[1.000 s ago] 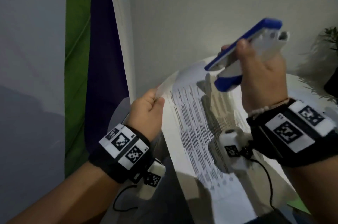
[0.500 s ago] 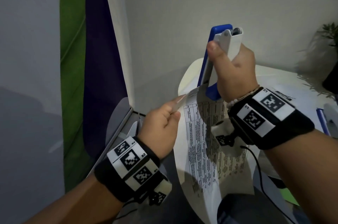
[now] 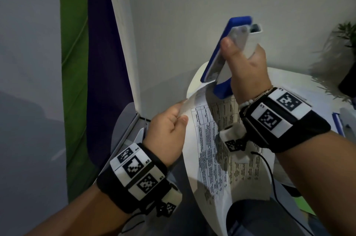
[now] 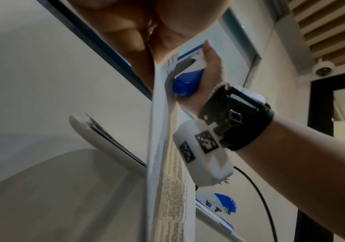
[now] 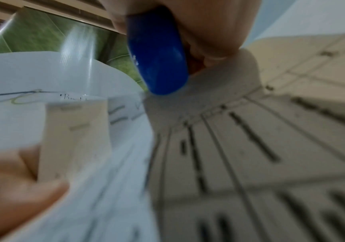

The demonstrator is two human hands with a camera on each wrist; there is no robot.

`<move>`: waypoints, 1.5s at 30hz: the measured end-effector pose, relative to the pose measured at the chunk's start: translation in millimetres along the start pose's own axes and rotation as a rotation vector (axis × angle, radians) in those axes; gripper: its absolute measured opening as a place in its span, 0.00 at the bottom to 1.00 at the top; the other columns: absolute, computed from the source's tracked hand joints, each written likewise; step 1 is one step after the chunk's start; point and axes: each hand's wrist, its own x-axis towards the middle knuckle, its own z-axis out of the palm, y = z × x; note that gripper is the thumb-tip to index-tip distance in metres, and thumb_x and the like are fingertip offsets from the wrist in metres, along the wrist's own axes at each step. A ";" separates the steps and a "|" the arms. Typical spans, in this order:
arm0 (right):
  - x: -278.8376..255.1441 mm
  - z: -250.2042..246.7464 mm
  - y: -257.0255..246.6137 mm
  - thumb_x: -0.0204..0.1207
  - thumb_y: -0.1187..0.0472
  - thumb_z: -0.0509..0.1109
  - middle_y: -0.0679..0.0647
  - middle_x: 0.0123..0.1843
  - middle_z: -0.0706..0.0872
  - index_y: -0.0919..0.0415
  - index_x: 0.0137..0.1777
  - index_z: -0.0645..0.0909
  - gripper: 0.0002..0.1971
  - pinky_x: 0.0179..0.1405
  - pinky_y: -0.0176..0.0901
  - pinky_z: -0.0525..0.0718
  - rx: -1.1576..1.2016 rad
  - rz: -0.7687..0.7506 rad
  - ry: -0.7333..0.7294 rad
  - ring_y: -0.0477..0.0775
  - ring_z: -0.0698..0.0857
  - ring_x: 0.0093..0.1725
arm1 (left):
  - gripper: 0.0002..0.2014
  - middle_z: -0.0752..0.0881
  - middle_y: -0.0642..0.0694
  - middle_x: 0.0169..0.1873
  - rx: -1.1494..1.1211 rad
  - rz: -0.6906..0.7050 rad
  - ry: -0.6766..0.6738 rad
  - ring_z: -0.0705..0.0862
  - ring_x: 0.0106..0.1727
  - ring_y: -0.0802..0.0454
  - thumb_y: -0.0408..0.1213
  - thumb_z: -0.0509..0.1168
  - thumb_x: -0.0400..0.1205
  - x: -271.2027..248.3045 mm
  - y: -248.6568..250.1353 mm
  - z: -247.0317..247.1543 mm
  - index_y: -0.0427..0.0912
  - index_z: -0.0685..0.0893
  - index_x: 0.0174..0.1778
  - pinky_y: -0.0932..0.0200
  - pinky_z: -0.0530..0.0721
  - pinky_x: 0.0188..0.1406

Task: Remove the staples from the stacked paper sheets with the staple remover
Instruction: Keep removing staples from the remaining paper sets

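Paper sheets (image 3: 209, 158) are held up in front of the bench (image 3: 289, 81), with the top corner pinched by the left hand (image 3: 167, 131). Staple remover (image 3: 225, 56) is gripped in the right hand (image 3: 248, 73), fingers wrapped round it. It is now stood near upright, lower nose brought down to the lifted corner; a second ago it was tilted and held clear above. Staple itself cannot be seen. Tool is judged to be getting seated at the staple, pull not yet made. Second blue-white tool (image 4: 221, 204) is left on the bench.

Wristband (image 3: 134, 170) tags read R2, perhaps R1 (paper (image 3: 208, 151) illegible).
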 end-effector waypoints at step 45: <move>-44.8 -55.5 87.4 0.78 0.61 0.68 0.51 0.34 0.81 0.55 0.37 0.76 0.08 0.31 0.37 0.80 -0.300 0.317 0.110 0.49 0.81 0.33 | 0.19 0.72 0.61 0.70 0.565 0.257 -0.217 0.68 0.75 0.51 0.53 0.74 0.68 8.4 -61.0 -3.6 0.54 0.89 0.54 0.57 0.59 0.71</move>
